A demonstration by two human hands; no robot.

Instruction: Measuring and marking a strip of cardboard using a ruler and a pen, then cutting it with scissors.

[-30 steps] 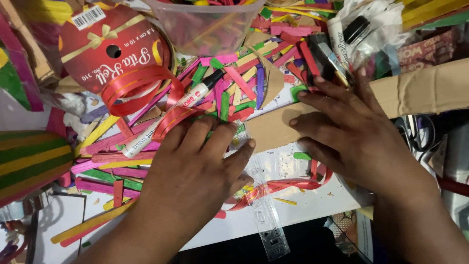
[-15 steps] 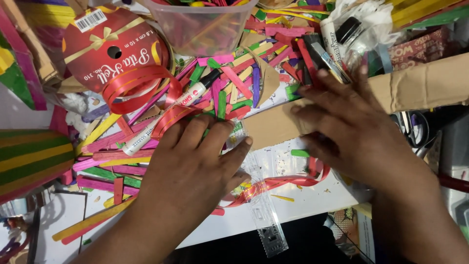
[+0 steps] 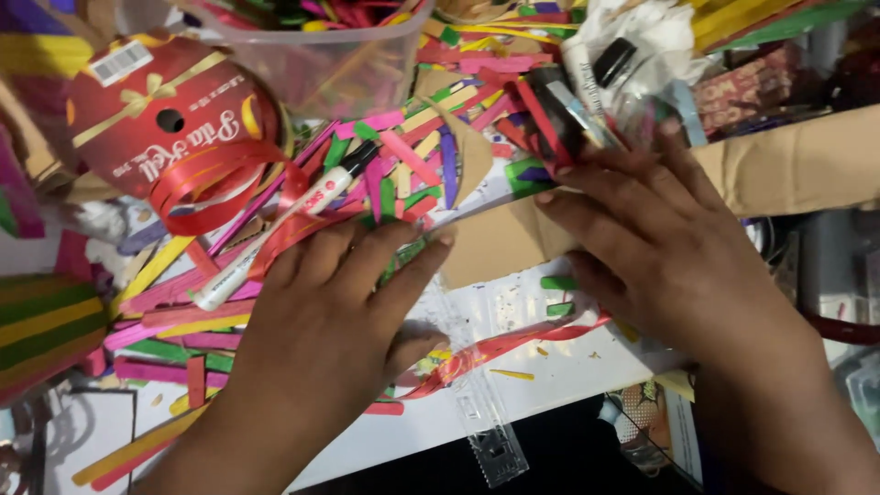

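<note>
My left hand (image 3: pixel 321 321) lies flat, fingers spread, on a pile of coloured craft sticks (image 3: pixel 403 174) and the top of a clear plastic ruler (image 3: pixel 477 403). My right hand (image 3: pixel 651 247) presses palm-down on a strip of brown cardboard (image 3: pixel 797 165) that runs from the middle out to the right edge. Both hands press rather than grip. A red ribbon strand (image 3: pixel 504 346) trails on the white sheet between them. A white marker with a black cap (image 3: pixel 284 225) lies slanted just left of my left hand.
A red ribbon spool (image 3: pixel 156 119) with loose ribbon sits at upper left. A clear plastic tub (image 3: pixel 321 55) of sticks stands at the top. A clear bottle with a black cap (image 3: pixel 623 73) lies top right. A striped stick panel (image 3: pixel 41 321) is at the left edge.
Both hands have shifted slightly on the cardboard and sticks; the view has drifted a little. Nothing was picked up or let go.
</note>
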